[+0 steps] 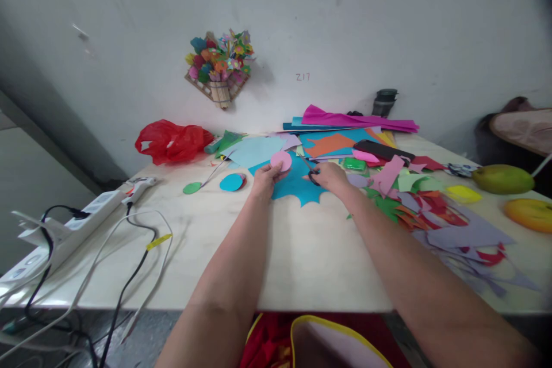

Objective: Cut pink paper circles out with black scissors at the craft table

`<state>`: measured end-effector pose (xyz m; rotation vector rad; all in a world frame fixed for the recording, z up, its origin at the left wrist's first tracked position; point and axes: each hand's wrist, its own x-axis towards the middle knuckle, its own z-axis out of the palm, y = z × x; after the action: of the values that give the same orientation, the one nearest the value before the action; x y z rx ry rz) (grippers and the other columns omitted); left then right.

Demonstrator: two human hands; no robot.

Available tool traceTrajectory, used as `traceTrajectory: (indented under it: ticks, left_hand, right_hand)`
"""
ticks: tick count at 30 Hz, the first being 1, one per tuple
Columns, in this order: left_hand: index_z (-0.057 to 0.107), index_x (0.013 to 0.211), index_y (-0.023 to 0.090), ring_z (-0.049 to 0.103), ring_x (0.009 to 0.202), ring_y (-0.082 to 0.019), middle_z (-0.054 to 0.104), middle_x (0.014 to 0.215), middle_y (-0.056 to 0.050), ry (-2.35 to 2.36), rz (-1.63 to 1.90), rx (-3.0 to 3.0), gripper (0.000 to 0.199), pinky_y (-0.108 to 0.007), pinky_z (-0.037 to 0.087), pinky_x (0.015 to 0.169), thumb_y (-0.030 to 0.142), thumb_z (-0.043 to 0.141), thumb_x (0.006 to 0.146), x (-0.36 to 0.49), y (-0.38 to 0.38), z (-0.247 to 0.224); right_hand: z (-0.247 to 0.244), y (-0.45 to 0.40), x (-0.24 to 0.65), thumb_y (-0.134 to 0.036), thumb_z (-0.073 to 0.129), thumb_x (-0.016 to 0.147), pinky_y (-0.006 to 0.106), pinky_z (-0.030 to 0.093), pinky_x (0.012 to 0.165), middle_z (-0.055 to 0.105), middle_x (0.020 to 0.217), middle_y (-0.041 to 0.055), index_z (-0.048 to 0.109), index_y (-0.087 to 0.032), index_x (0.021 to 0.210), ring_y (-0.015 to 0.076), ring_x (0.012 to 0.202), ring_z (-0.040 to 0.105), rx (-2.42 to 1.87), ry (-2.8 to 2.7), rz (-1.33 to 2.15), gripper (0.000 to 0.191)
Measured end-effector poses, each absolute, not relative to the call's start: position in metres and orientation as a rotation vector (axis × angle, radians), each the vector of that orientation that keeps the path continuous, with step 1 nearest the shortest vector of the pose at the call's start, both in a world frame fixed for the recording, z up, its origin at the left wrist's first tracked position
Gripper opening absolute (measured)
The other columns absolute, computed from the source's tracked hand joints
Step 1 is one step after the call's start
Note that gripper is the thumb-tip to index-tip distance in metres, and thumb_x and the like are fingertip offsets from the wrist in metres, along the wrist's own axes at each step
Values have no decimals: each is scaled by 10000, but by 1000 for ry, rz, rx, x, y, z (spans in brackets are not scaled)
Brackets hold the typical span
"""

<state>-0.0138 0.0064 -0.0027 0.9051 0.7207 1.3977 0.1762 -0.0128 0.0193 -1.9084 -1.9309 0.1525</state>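
Between the fingers of my left hand (pixel 265 179) is a pink paper circle (pixel 280 160), held up over the table. My right hand (pixel 330 177) grips a pair of scissors (pixel 312 171) by the handles, the blades pointing toward the circle but apart from it. Beneath both hands lies a blue paper sheet (pixel 297 188) with scalloped cut edges. Left of my left hand, a blue paper circle (pixel 232 182) rests on the table, partly covering a reddish piece. Farther left is a green paper circle (pixel 192 188).
Coloured paper scraps (pixel 457 224) cover the right side near two fruits (pixel 502 179). At the back lie a magenta roll (pixel 357 119), a black phone (pixel 383 150) and a red plastic bag (pixel 172 142). A power strip (pixel 101 202) with cables occupies the left edge.
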Motion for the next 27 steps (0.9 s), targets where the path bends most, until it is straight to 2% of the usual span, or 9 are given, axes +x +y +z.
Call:
traceTrajectory:
  ticks: [2,5,11,17,19,23,27]
  left_hand:
    - [645,706,89,684,760,-223,683,733,-88,732,1396,911,306,-366,526,818,283,836,566,-13,6,-2]
    - [636,699,96,679,766,-226,676,722,-80,766,1402,918,332,-370,528,795,306,844,546,-13,7,-3]
    - [665,726,100,668,769,-219,690,769,-84,797,1422,943,342,-354,539,742,300,848,517,-12,9,-5]
    - [688,729,108,666,796,-237,696,765,-87,824,1414,978,356,-362,543,737,310,856,488,-11,6,-2]
    - [692,727,107,665,776,-230,697,761,-86,832,1409,1002,362,-356,545,723,319,857,484,-10,6,-2]
    - [701,751,103,670,704,-217,703,773,-99,842,1359,1085,364,-340,544,677,335,848,512,-9,7,-4]
    - [679,720,107,651,547,-187,690,678,-88,850,1235,1182,357,-275,511,525,366,839,533,-5,2,-2]
  right_hand:
    - [21,-15,175,-478,645,715,322,427,654,698,932,159,694,-166,888,309,904,637,-1965,-1941,103,360]
    - [23,-17,173,-445,670,693,318,427,673,693,979,164,689,-159,964,309,932,633,-1992,-1958,123,394]
    - [23,-16,172,-392,697,660,291,430,661,705,925,107,710,-197,896,268,891,633,-1950,-2039,169,306]
    - [22,-15,170,-258,618,730,293,423,661,709,949,103,713,-201,825,266,903,628,-1893,-1974,194,146]
    - [23,-15,169,-289,598,766,275,417,632,708,906,94,692,-199,775,251,886,627,-1849,-1873,224,130]
    - [26,-16,165,-468,567,801,226,402,502,665,786,63,629,-180,774,175,706,613,-1554,-1597,642,295]
    - [25,-16,160,-499,697,675,197,379,417,607,699,27,590,-172,759,127,608,553,-1279,-1406,970,354]
